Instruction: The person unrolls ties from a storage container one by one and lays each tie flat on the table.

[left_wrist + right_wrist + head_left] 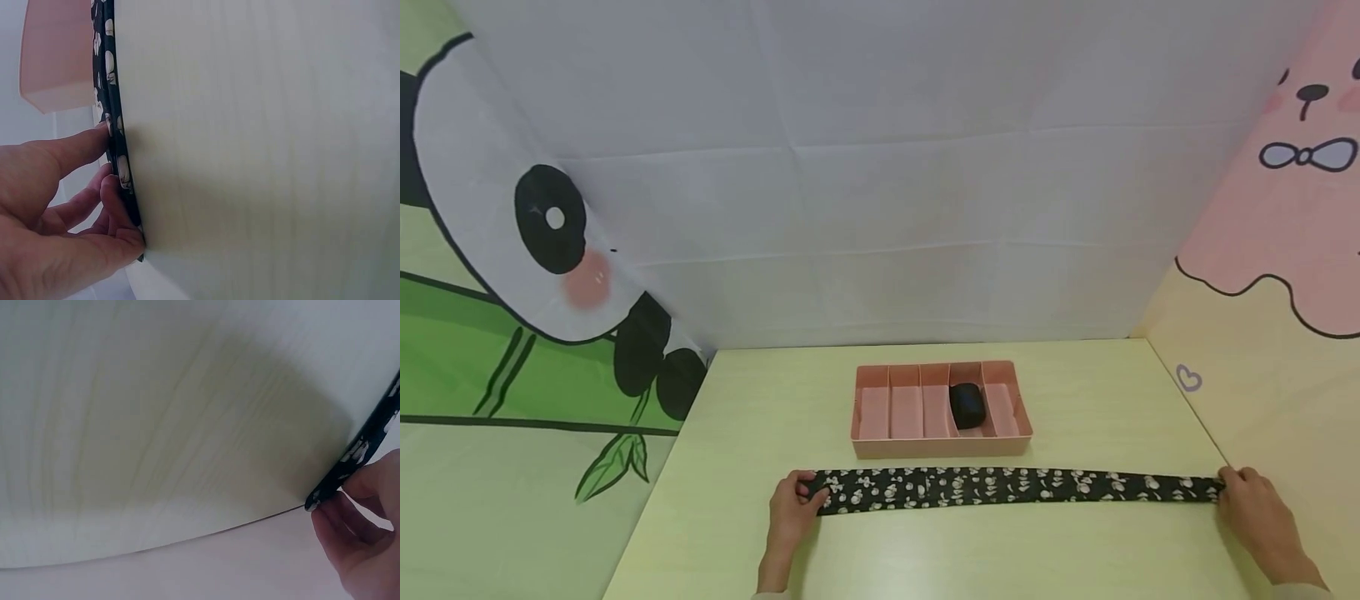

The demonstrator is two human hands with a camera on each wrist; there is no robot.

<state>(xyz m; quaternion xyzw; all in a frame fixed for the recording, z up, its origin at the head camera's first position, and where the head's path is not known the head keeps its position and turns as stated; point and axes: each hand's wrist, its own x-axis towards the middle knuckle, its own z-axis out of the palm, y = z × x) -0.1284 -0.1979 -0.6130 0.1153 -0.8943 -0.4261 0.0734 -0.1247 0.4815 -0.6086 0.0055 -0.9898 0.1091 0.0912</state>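
A long black fabric strip (1000,487) with a white print lies stretched flat across the table, slightly wider at its left end. My left hand (793,510) pinches that left end, thumb on the near side. In the left wrist view, the strip's folded edge (107,69) shows along the tabletop, with the left hand's (56,206) fingertips on it. At the other end, my right hand (1258,517) grips the narrow tip. The right wrist view shows this tip (356,453) between the thumb and fingers of the right hand (369,512).
Behind the strip stands a pink divided box (940,448). One compartment, right of its middle, holds a rounded black item (967,406) of unclear kind. A white sheet (895,208) hangs at the back; the table's right edge lies close to my right hand.
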